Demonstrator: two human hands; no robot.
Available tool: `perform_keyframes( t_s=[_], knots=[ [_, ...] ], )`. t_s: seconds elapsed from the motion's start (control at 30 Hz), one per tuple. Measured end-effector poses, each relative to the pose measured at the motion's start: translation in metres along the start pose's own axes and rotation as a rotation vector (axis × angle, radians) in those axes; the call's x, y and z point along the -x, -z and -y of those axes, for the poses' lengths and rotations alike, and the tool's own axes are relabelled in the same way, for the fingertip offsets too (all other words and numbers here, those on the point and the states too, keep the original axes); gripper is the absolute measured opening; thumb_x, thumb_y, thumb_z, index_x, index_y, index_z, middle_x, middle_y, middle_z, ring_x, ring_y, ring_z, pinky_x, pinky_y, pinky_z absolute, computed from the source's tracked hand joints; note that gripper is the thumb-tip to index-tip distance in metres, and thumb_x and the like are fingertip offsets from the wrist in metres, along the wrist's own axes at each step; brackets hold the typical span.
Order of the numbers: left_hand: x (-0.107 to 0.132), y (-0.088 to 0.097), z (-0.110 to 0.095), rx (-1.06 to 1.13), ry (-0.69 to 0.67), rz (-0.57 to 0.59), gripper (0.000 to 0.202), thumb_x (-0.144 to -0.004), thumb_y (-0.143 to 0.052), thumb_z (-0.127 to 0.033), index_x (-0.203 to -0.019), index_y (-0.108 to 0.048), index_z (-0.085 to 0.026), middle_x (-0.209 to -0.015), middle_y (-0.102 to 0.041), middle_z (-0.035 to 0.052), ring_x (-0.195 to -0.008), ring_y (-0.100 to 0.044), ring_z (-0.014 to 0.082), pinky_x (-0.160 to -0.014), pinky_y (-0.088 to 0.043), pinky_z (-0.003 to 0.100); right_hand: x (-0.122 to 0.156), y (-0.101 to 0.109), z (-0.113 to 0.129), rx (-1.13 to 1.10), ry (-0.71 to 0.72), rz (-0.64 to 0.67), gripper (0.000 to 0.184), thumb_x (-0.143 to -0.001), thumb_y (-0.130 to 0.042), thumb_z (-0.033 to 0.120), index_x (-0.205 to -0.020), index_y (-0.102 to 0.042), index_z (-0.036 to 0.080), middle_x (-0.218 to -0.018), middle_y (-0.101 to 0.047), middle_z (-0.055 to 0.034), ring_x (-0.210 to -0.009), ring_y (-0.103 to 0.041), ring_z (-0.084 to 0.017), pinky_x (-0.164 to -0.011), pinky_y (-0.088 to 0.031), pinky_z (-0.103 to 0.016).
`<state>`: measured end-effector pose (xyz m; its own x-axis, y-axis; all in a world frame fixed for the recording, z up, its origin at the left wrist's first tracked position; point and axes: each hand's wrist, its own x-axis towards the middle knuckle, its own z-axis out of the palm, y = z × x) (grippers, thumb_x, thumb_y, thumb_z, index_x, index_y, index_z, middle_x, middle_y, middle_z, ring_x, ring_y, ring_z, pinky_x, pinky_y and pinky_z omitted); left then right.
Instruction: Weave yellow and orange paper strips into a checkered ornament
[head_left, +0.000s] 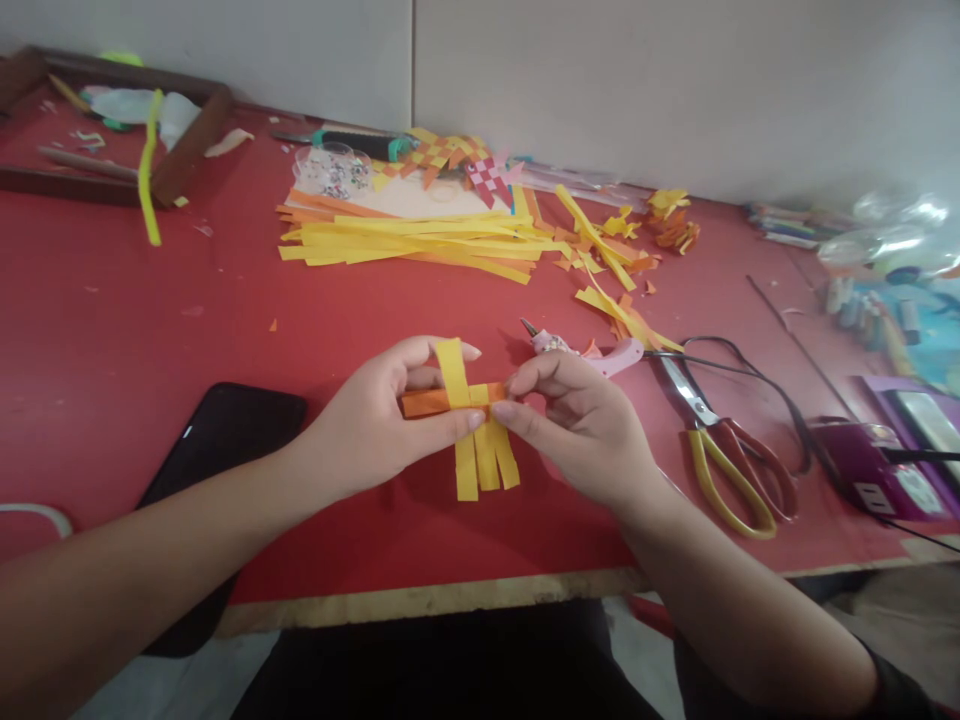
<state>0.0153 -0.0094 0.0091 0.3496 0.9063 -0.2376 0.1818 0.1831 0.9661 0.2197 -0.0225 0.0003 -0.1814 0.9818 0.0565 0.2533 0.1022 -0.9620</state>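
Observation:
Between my hands, above the red table, is a small weave of yellow and orange paper strips [466, 480]. Its yellow ends hang down, one yellow strip stands up, and an orange strip [424, 403] runs across. My left hand [382, 405] pinches the weave on its left side, thumb in front and fingers behind. At the right end of the orange strip, my right hand [585, 420] pinches with thumb and forefinger. A pink glue gun [592, 355] lies just beyond my right hand. The back of the weave is hidden.
Scissors [724, 460] with yellow and red handles lie at right, near a cable. A black phone [221, 440] lies under my left forearm. Farther back are a pile of yellow strips [420, 240], a woven paper fish [491, 180] and a wooden frame [191, 145].

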Motion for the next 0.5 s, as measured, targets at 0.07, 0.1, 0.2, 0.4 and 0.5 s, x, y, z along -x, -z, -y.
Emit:
perform_keyframes(
  t_s=[0.07, 0.1, 0.2, 0.4, 0.5],
  knots=[
    [-0.0006, -0.0001, 0.0014, -0.012, -0.018, -0.011, 0.050, -0.077, -0.080, -0.035, -0.119, -0.060, -0.020, -0.114, -0.072, 0.0081, -0.107, -0.070, 0.0262, -0.087, -0.059, 0.036, -0.0002, 0.0002, -0.0004, -0.009, -0.007, -0.007, 0.017, -0.081, -0.075, 0.025, -0.084, -0.059, 0.021, -0.082, -0.064, 0.0014, -0.072, -0.060, -0.011, -0.063, -0.048, -0.026],
    [-0.0011, -0.0001, 0.0022, -0.006, -0.023, -0.020, 0.050, -0.076, -0.081, -0.035, -0.119, -0.060, -0.020, -0.115, -0.071, 0.0087, -0.109, -0.069, 0.0271, -0.089, -0.058, 0.037, -0.0005, 0.0003, -0.0010, -0.019, -0.008, -0.010, 0.016, -0.082, -0.075, 0.025, -0.084, -0.060, 0.021, -0.082, -0.064, 0.0015, -0.072, -0.061, -0.011, -0.063, -0.048, -0.026],
    [-0.0030, -0.0002, 0.0040, 0.048, -0.012, -0.031, 0.053, -0.074, -0.082, -0.035, -0.119, -0.060, -0.017, -0.116, -0.070, 0.0104, -0.108, -0.068, 0.0276, -0.089, -0.057, 0.039, -0.0016, 0.0004, -0.0034, -0.055, -0.005, -0.023, 0.016, -0.082, -0.075, 0.025, -0.085, -0.060, 0.022, -0.081, -0.064, 0.0016, -0.074, -0.062, -0.011, -0.066, -0.050, -0.025],
    [-0.0050, -0.0004, 0.0051, 0.165, 0.042, -0.039, 0.051, -0.077, -0.081, -0.030, -0.122, -0.059, -0.016, -0.114, -0.070, 0.0080, -0.101, -0.069, 0.0235, -0.087, -0.056, 0.037, -0.0027, 0.0006, -0.0049, -0.076, 0.000, -0.049, 0.011, -0.084, -0.072, 0.024, -0.088, -0.062, 0.023, -0.082, -0.064, 0.0013, -0.081, -0.064, -0.012, -0.077, -0.053, -0.028],
    [-0.0054, -0.0004, 0.0062, 0.177, 0.045, -0.040, 0.050, -0.079, -0.080, -0.029, -0.122, -0.059, -0.017, -0.116, -0.070, 0.0078, -0.105, -0.068, 0.0235, -0.092, -0.054, 0.038, -0.0021, 0.0007, -0.0043, -0.088, -0.009, -0.057, 0.010, -0.086, -0.071, 0.024, -0.091, -0.062, 0.023, -0.083, -0.064, 0.0013, -0.080, -0.063, -0.012, -0.076, -0.053, -0.027]
  ],
)
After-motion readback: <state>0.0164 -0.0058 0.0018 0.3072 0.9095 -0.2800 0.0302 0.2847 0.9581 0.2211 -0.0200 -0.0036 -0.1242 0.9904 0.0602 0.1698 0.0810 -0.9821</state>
